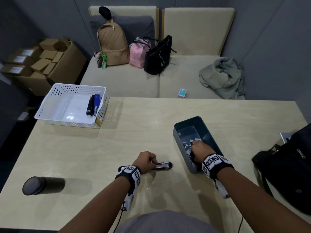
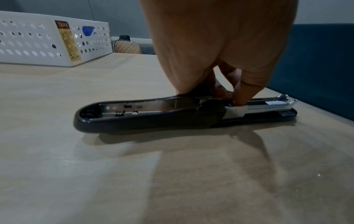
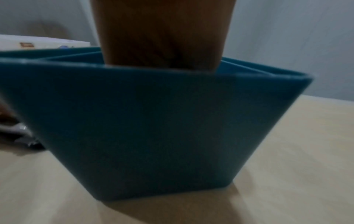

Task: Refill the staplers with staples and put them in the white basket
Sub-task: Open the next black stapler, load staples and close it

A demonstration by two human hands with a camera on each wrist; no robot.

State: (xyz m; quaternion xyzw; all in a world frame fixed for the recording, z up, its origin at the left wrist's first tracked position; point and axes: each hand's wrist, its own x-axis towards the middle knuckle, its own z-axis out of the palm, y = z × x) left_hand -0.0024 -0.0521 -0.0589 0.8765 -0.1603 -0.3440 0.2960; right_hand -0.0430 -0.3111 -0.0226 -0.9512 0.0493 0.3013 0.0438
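Note:
A black stapler [image 1: 162, 165] lies opened flat on the table in front of me, its lid [image 2: 134, 112] folded back to the left and its metal magazine [image 2: 268, 104] bared on the right. My left hand [image 1: 152, 161] grips it at the hinge, fingertips [image 2: 239, 97] curled onto the magazine's rear. My right hand [image 1: 195, 143] reaches down into a dark teal bin [image 1: 183, 145] among loose staple strips [image 1: 186, 145]. The bin wall [image 3: 162, 121] hides its fingers in the right wrist view. The white basket [image 1: 50, 101] stands far left and holds a black stapler [image 1: 90, 105] and a blue stapler [image 1: 97, 102].
A dark cylindrical bottle [image 1: 42, 184] lies on the table at front left. A black bag [image 1: 289, 174] sits at the table's right edge. Behind the table is a sofa [image 1: 126, 78] with bags and a jacket; cardboard boxes [image 1: 45, 61] are stacked far left.

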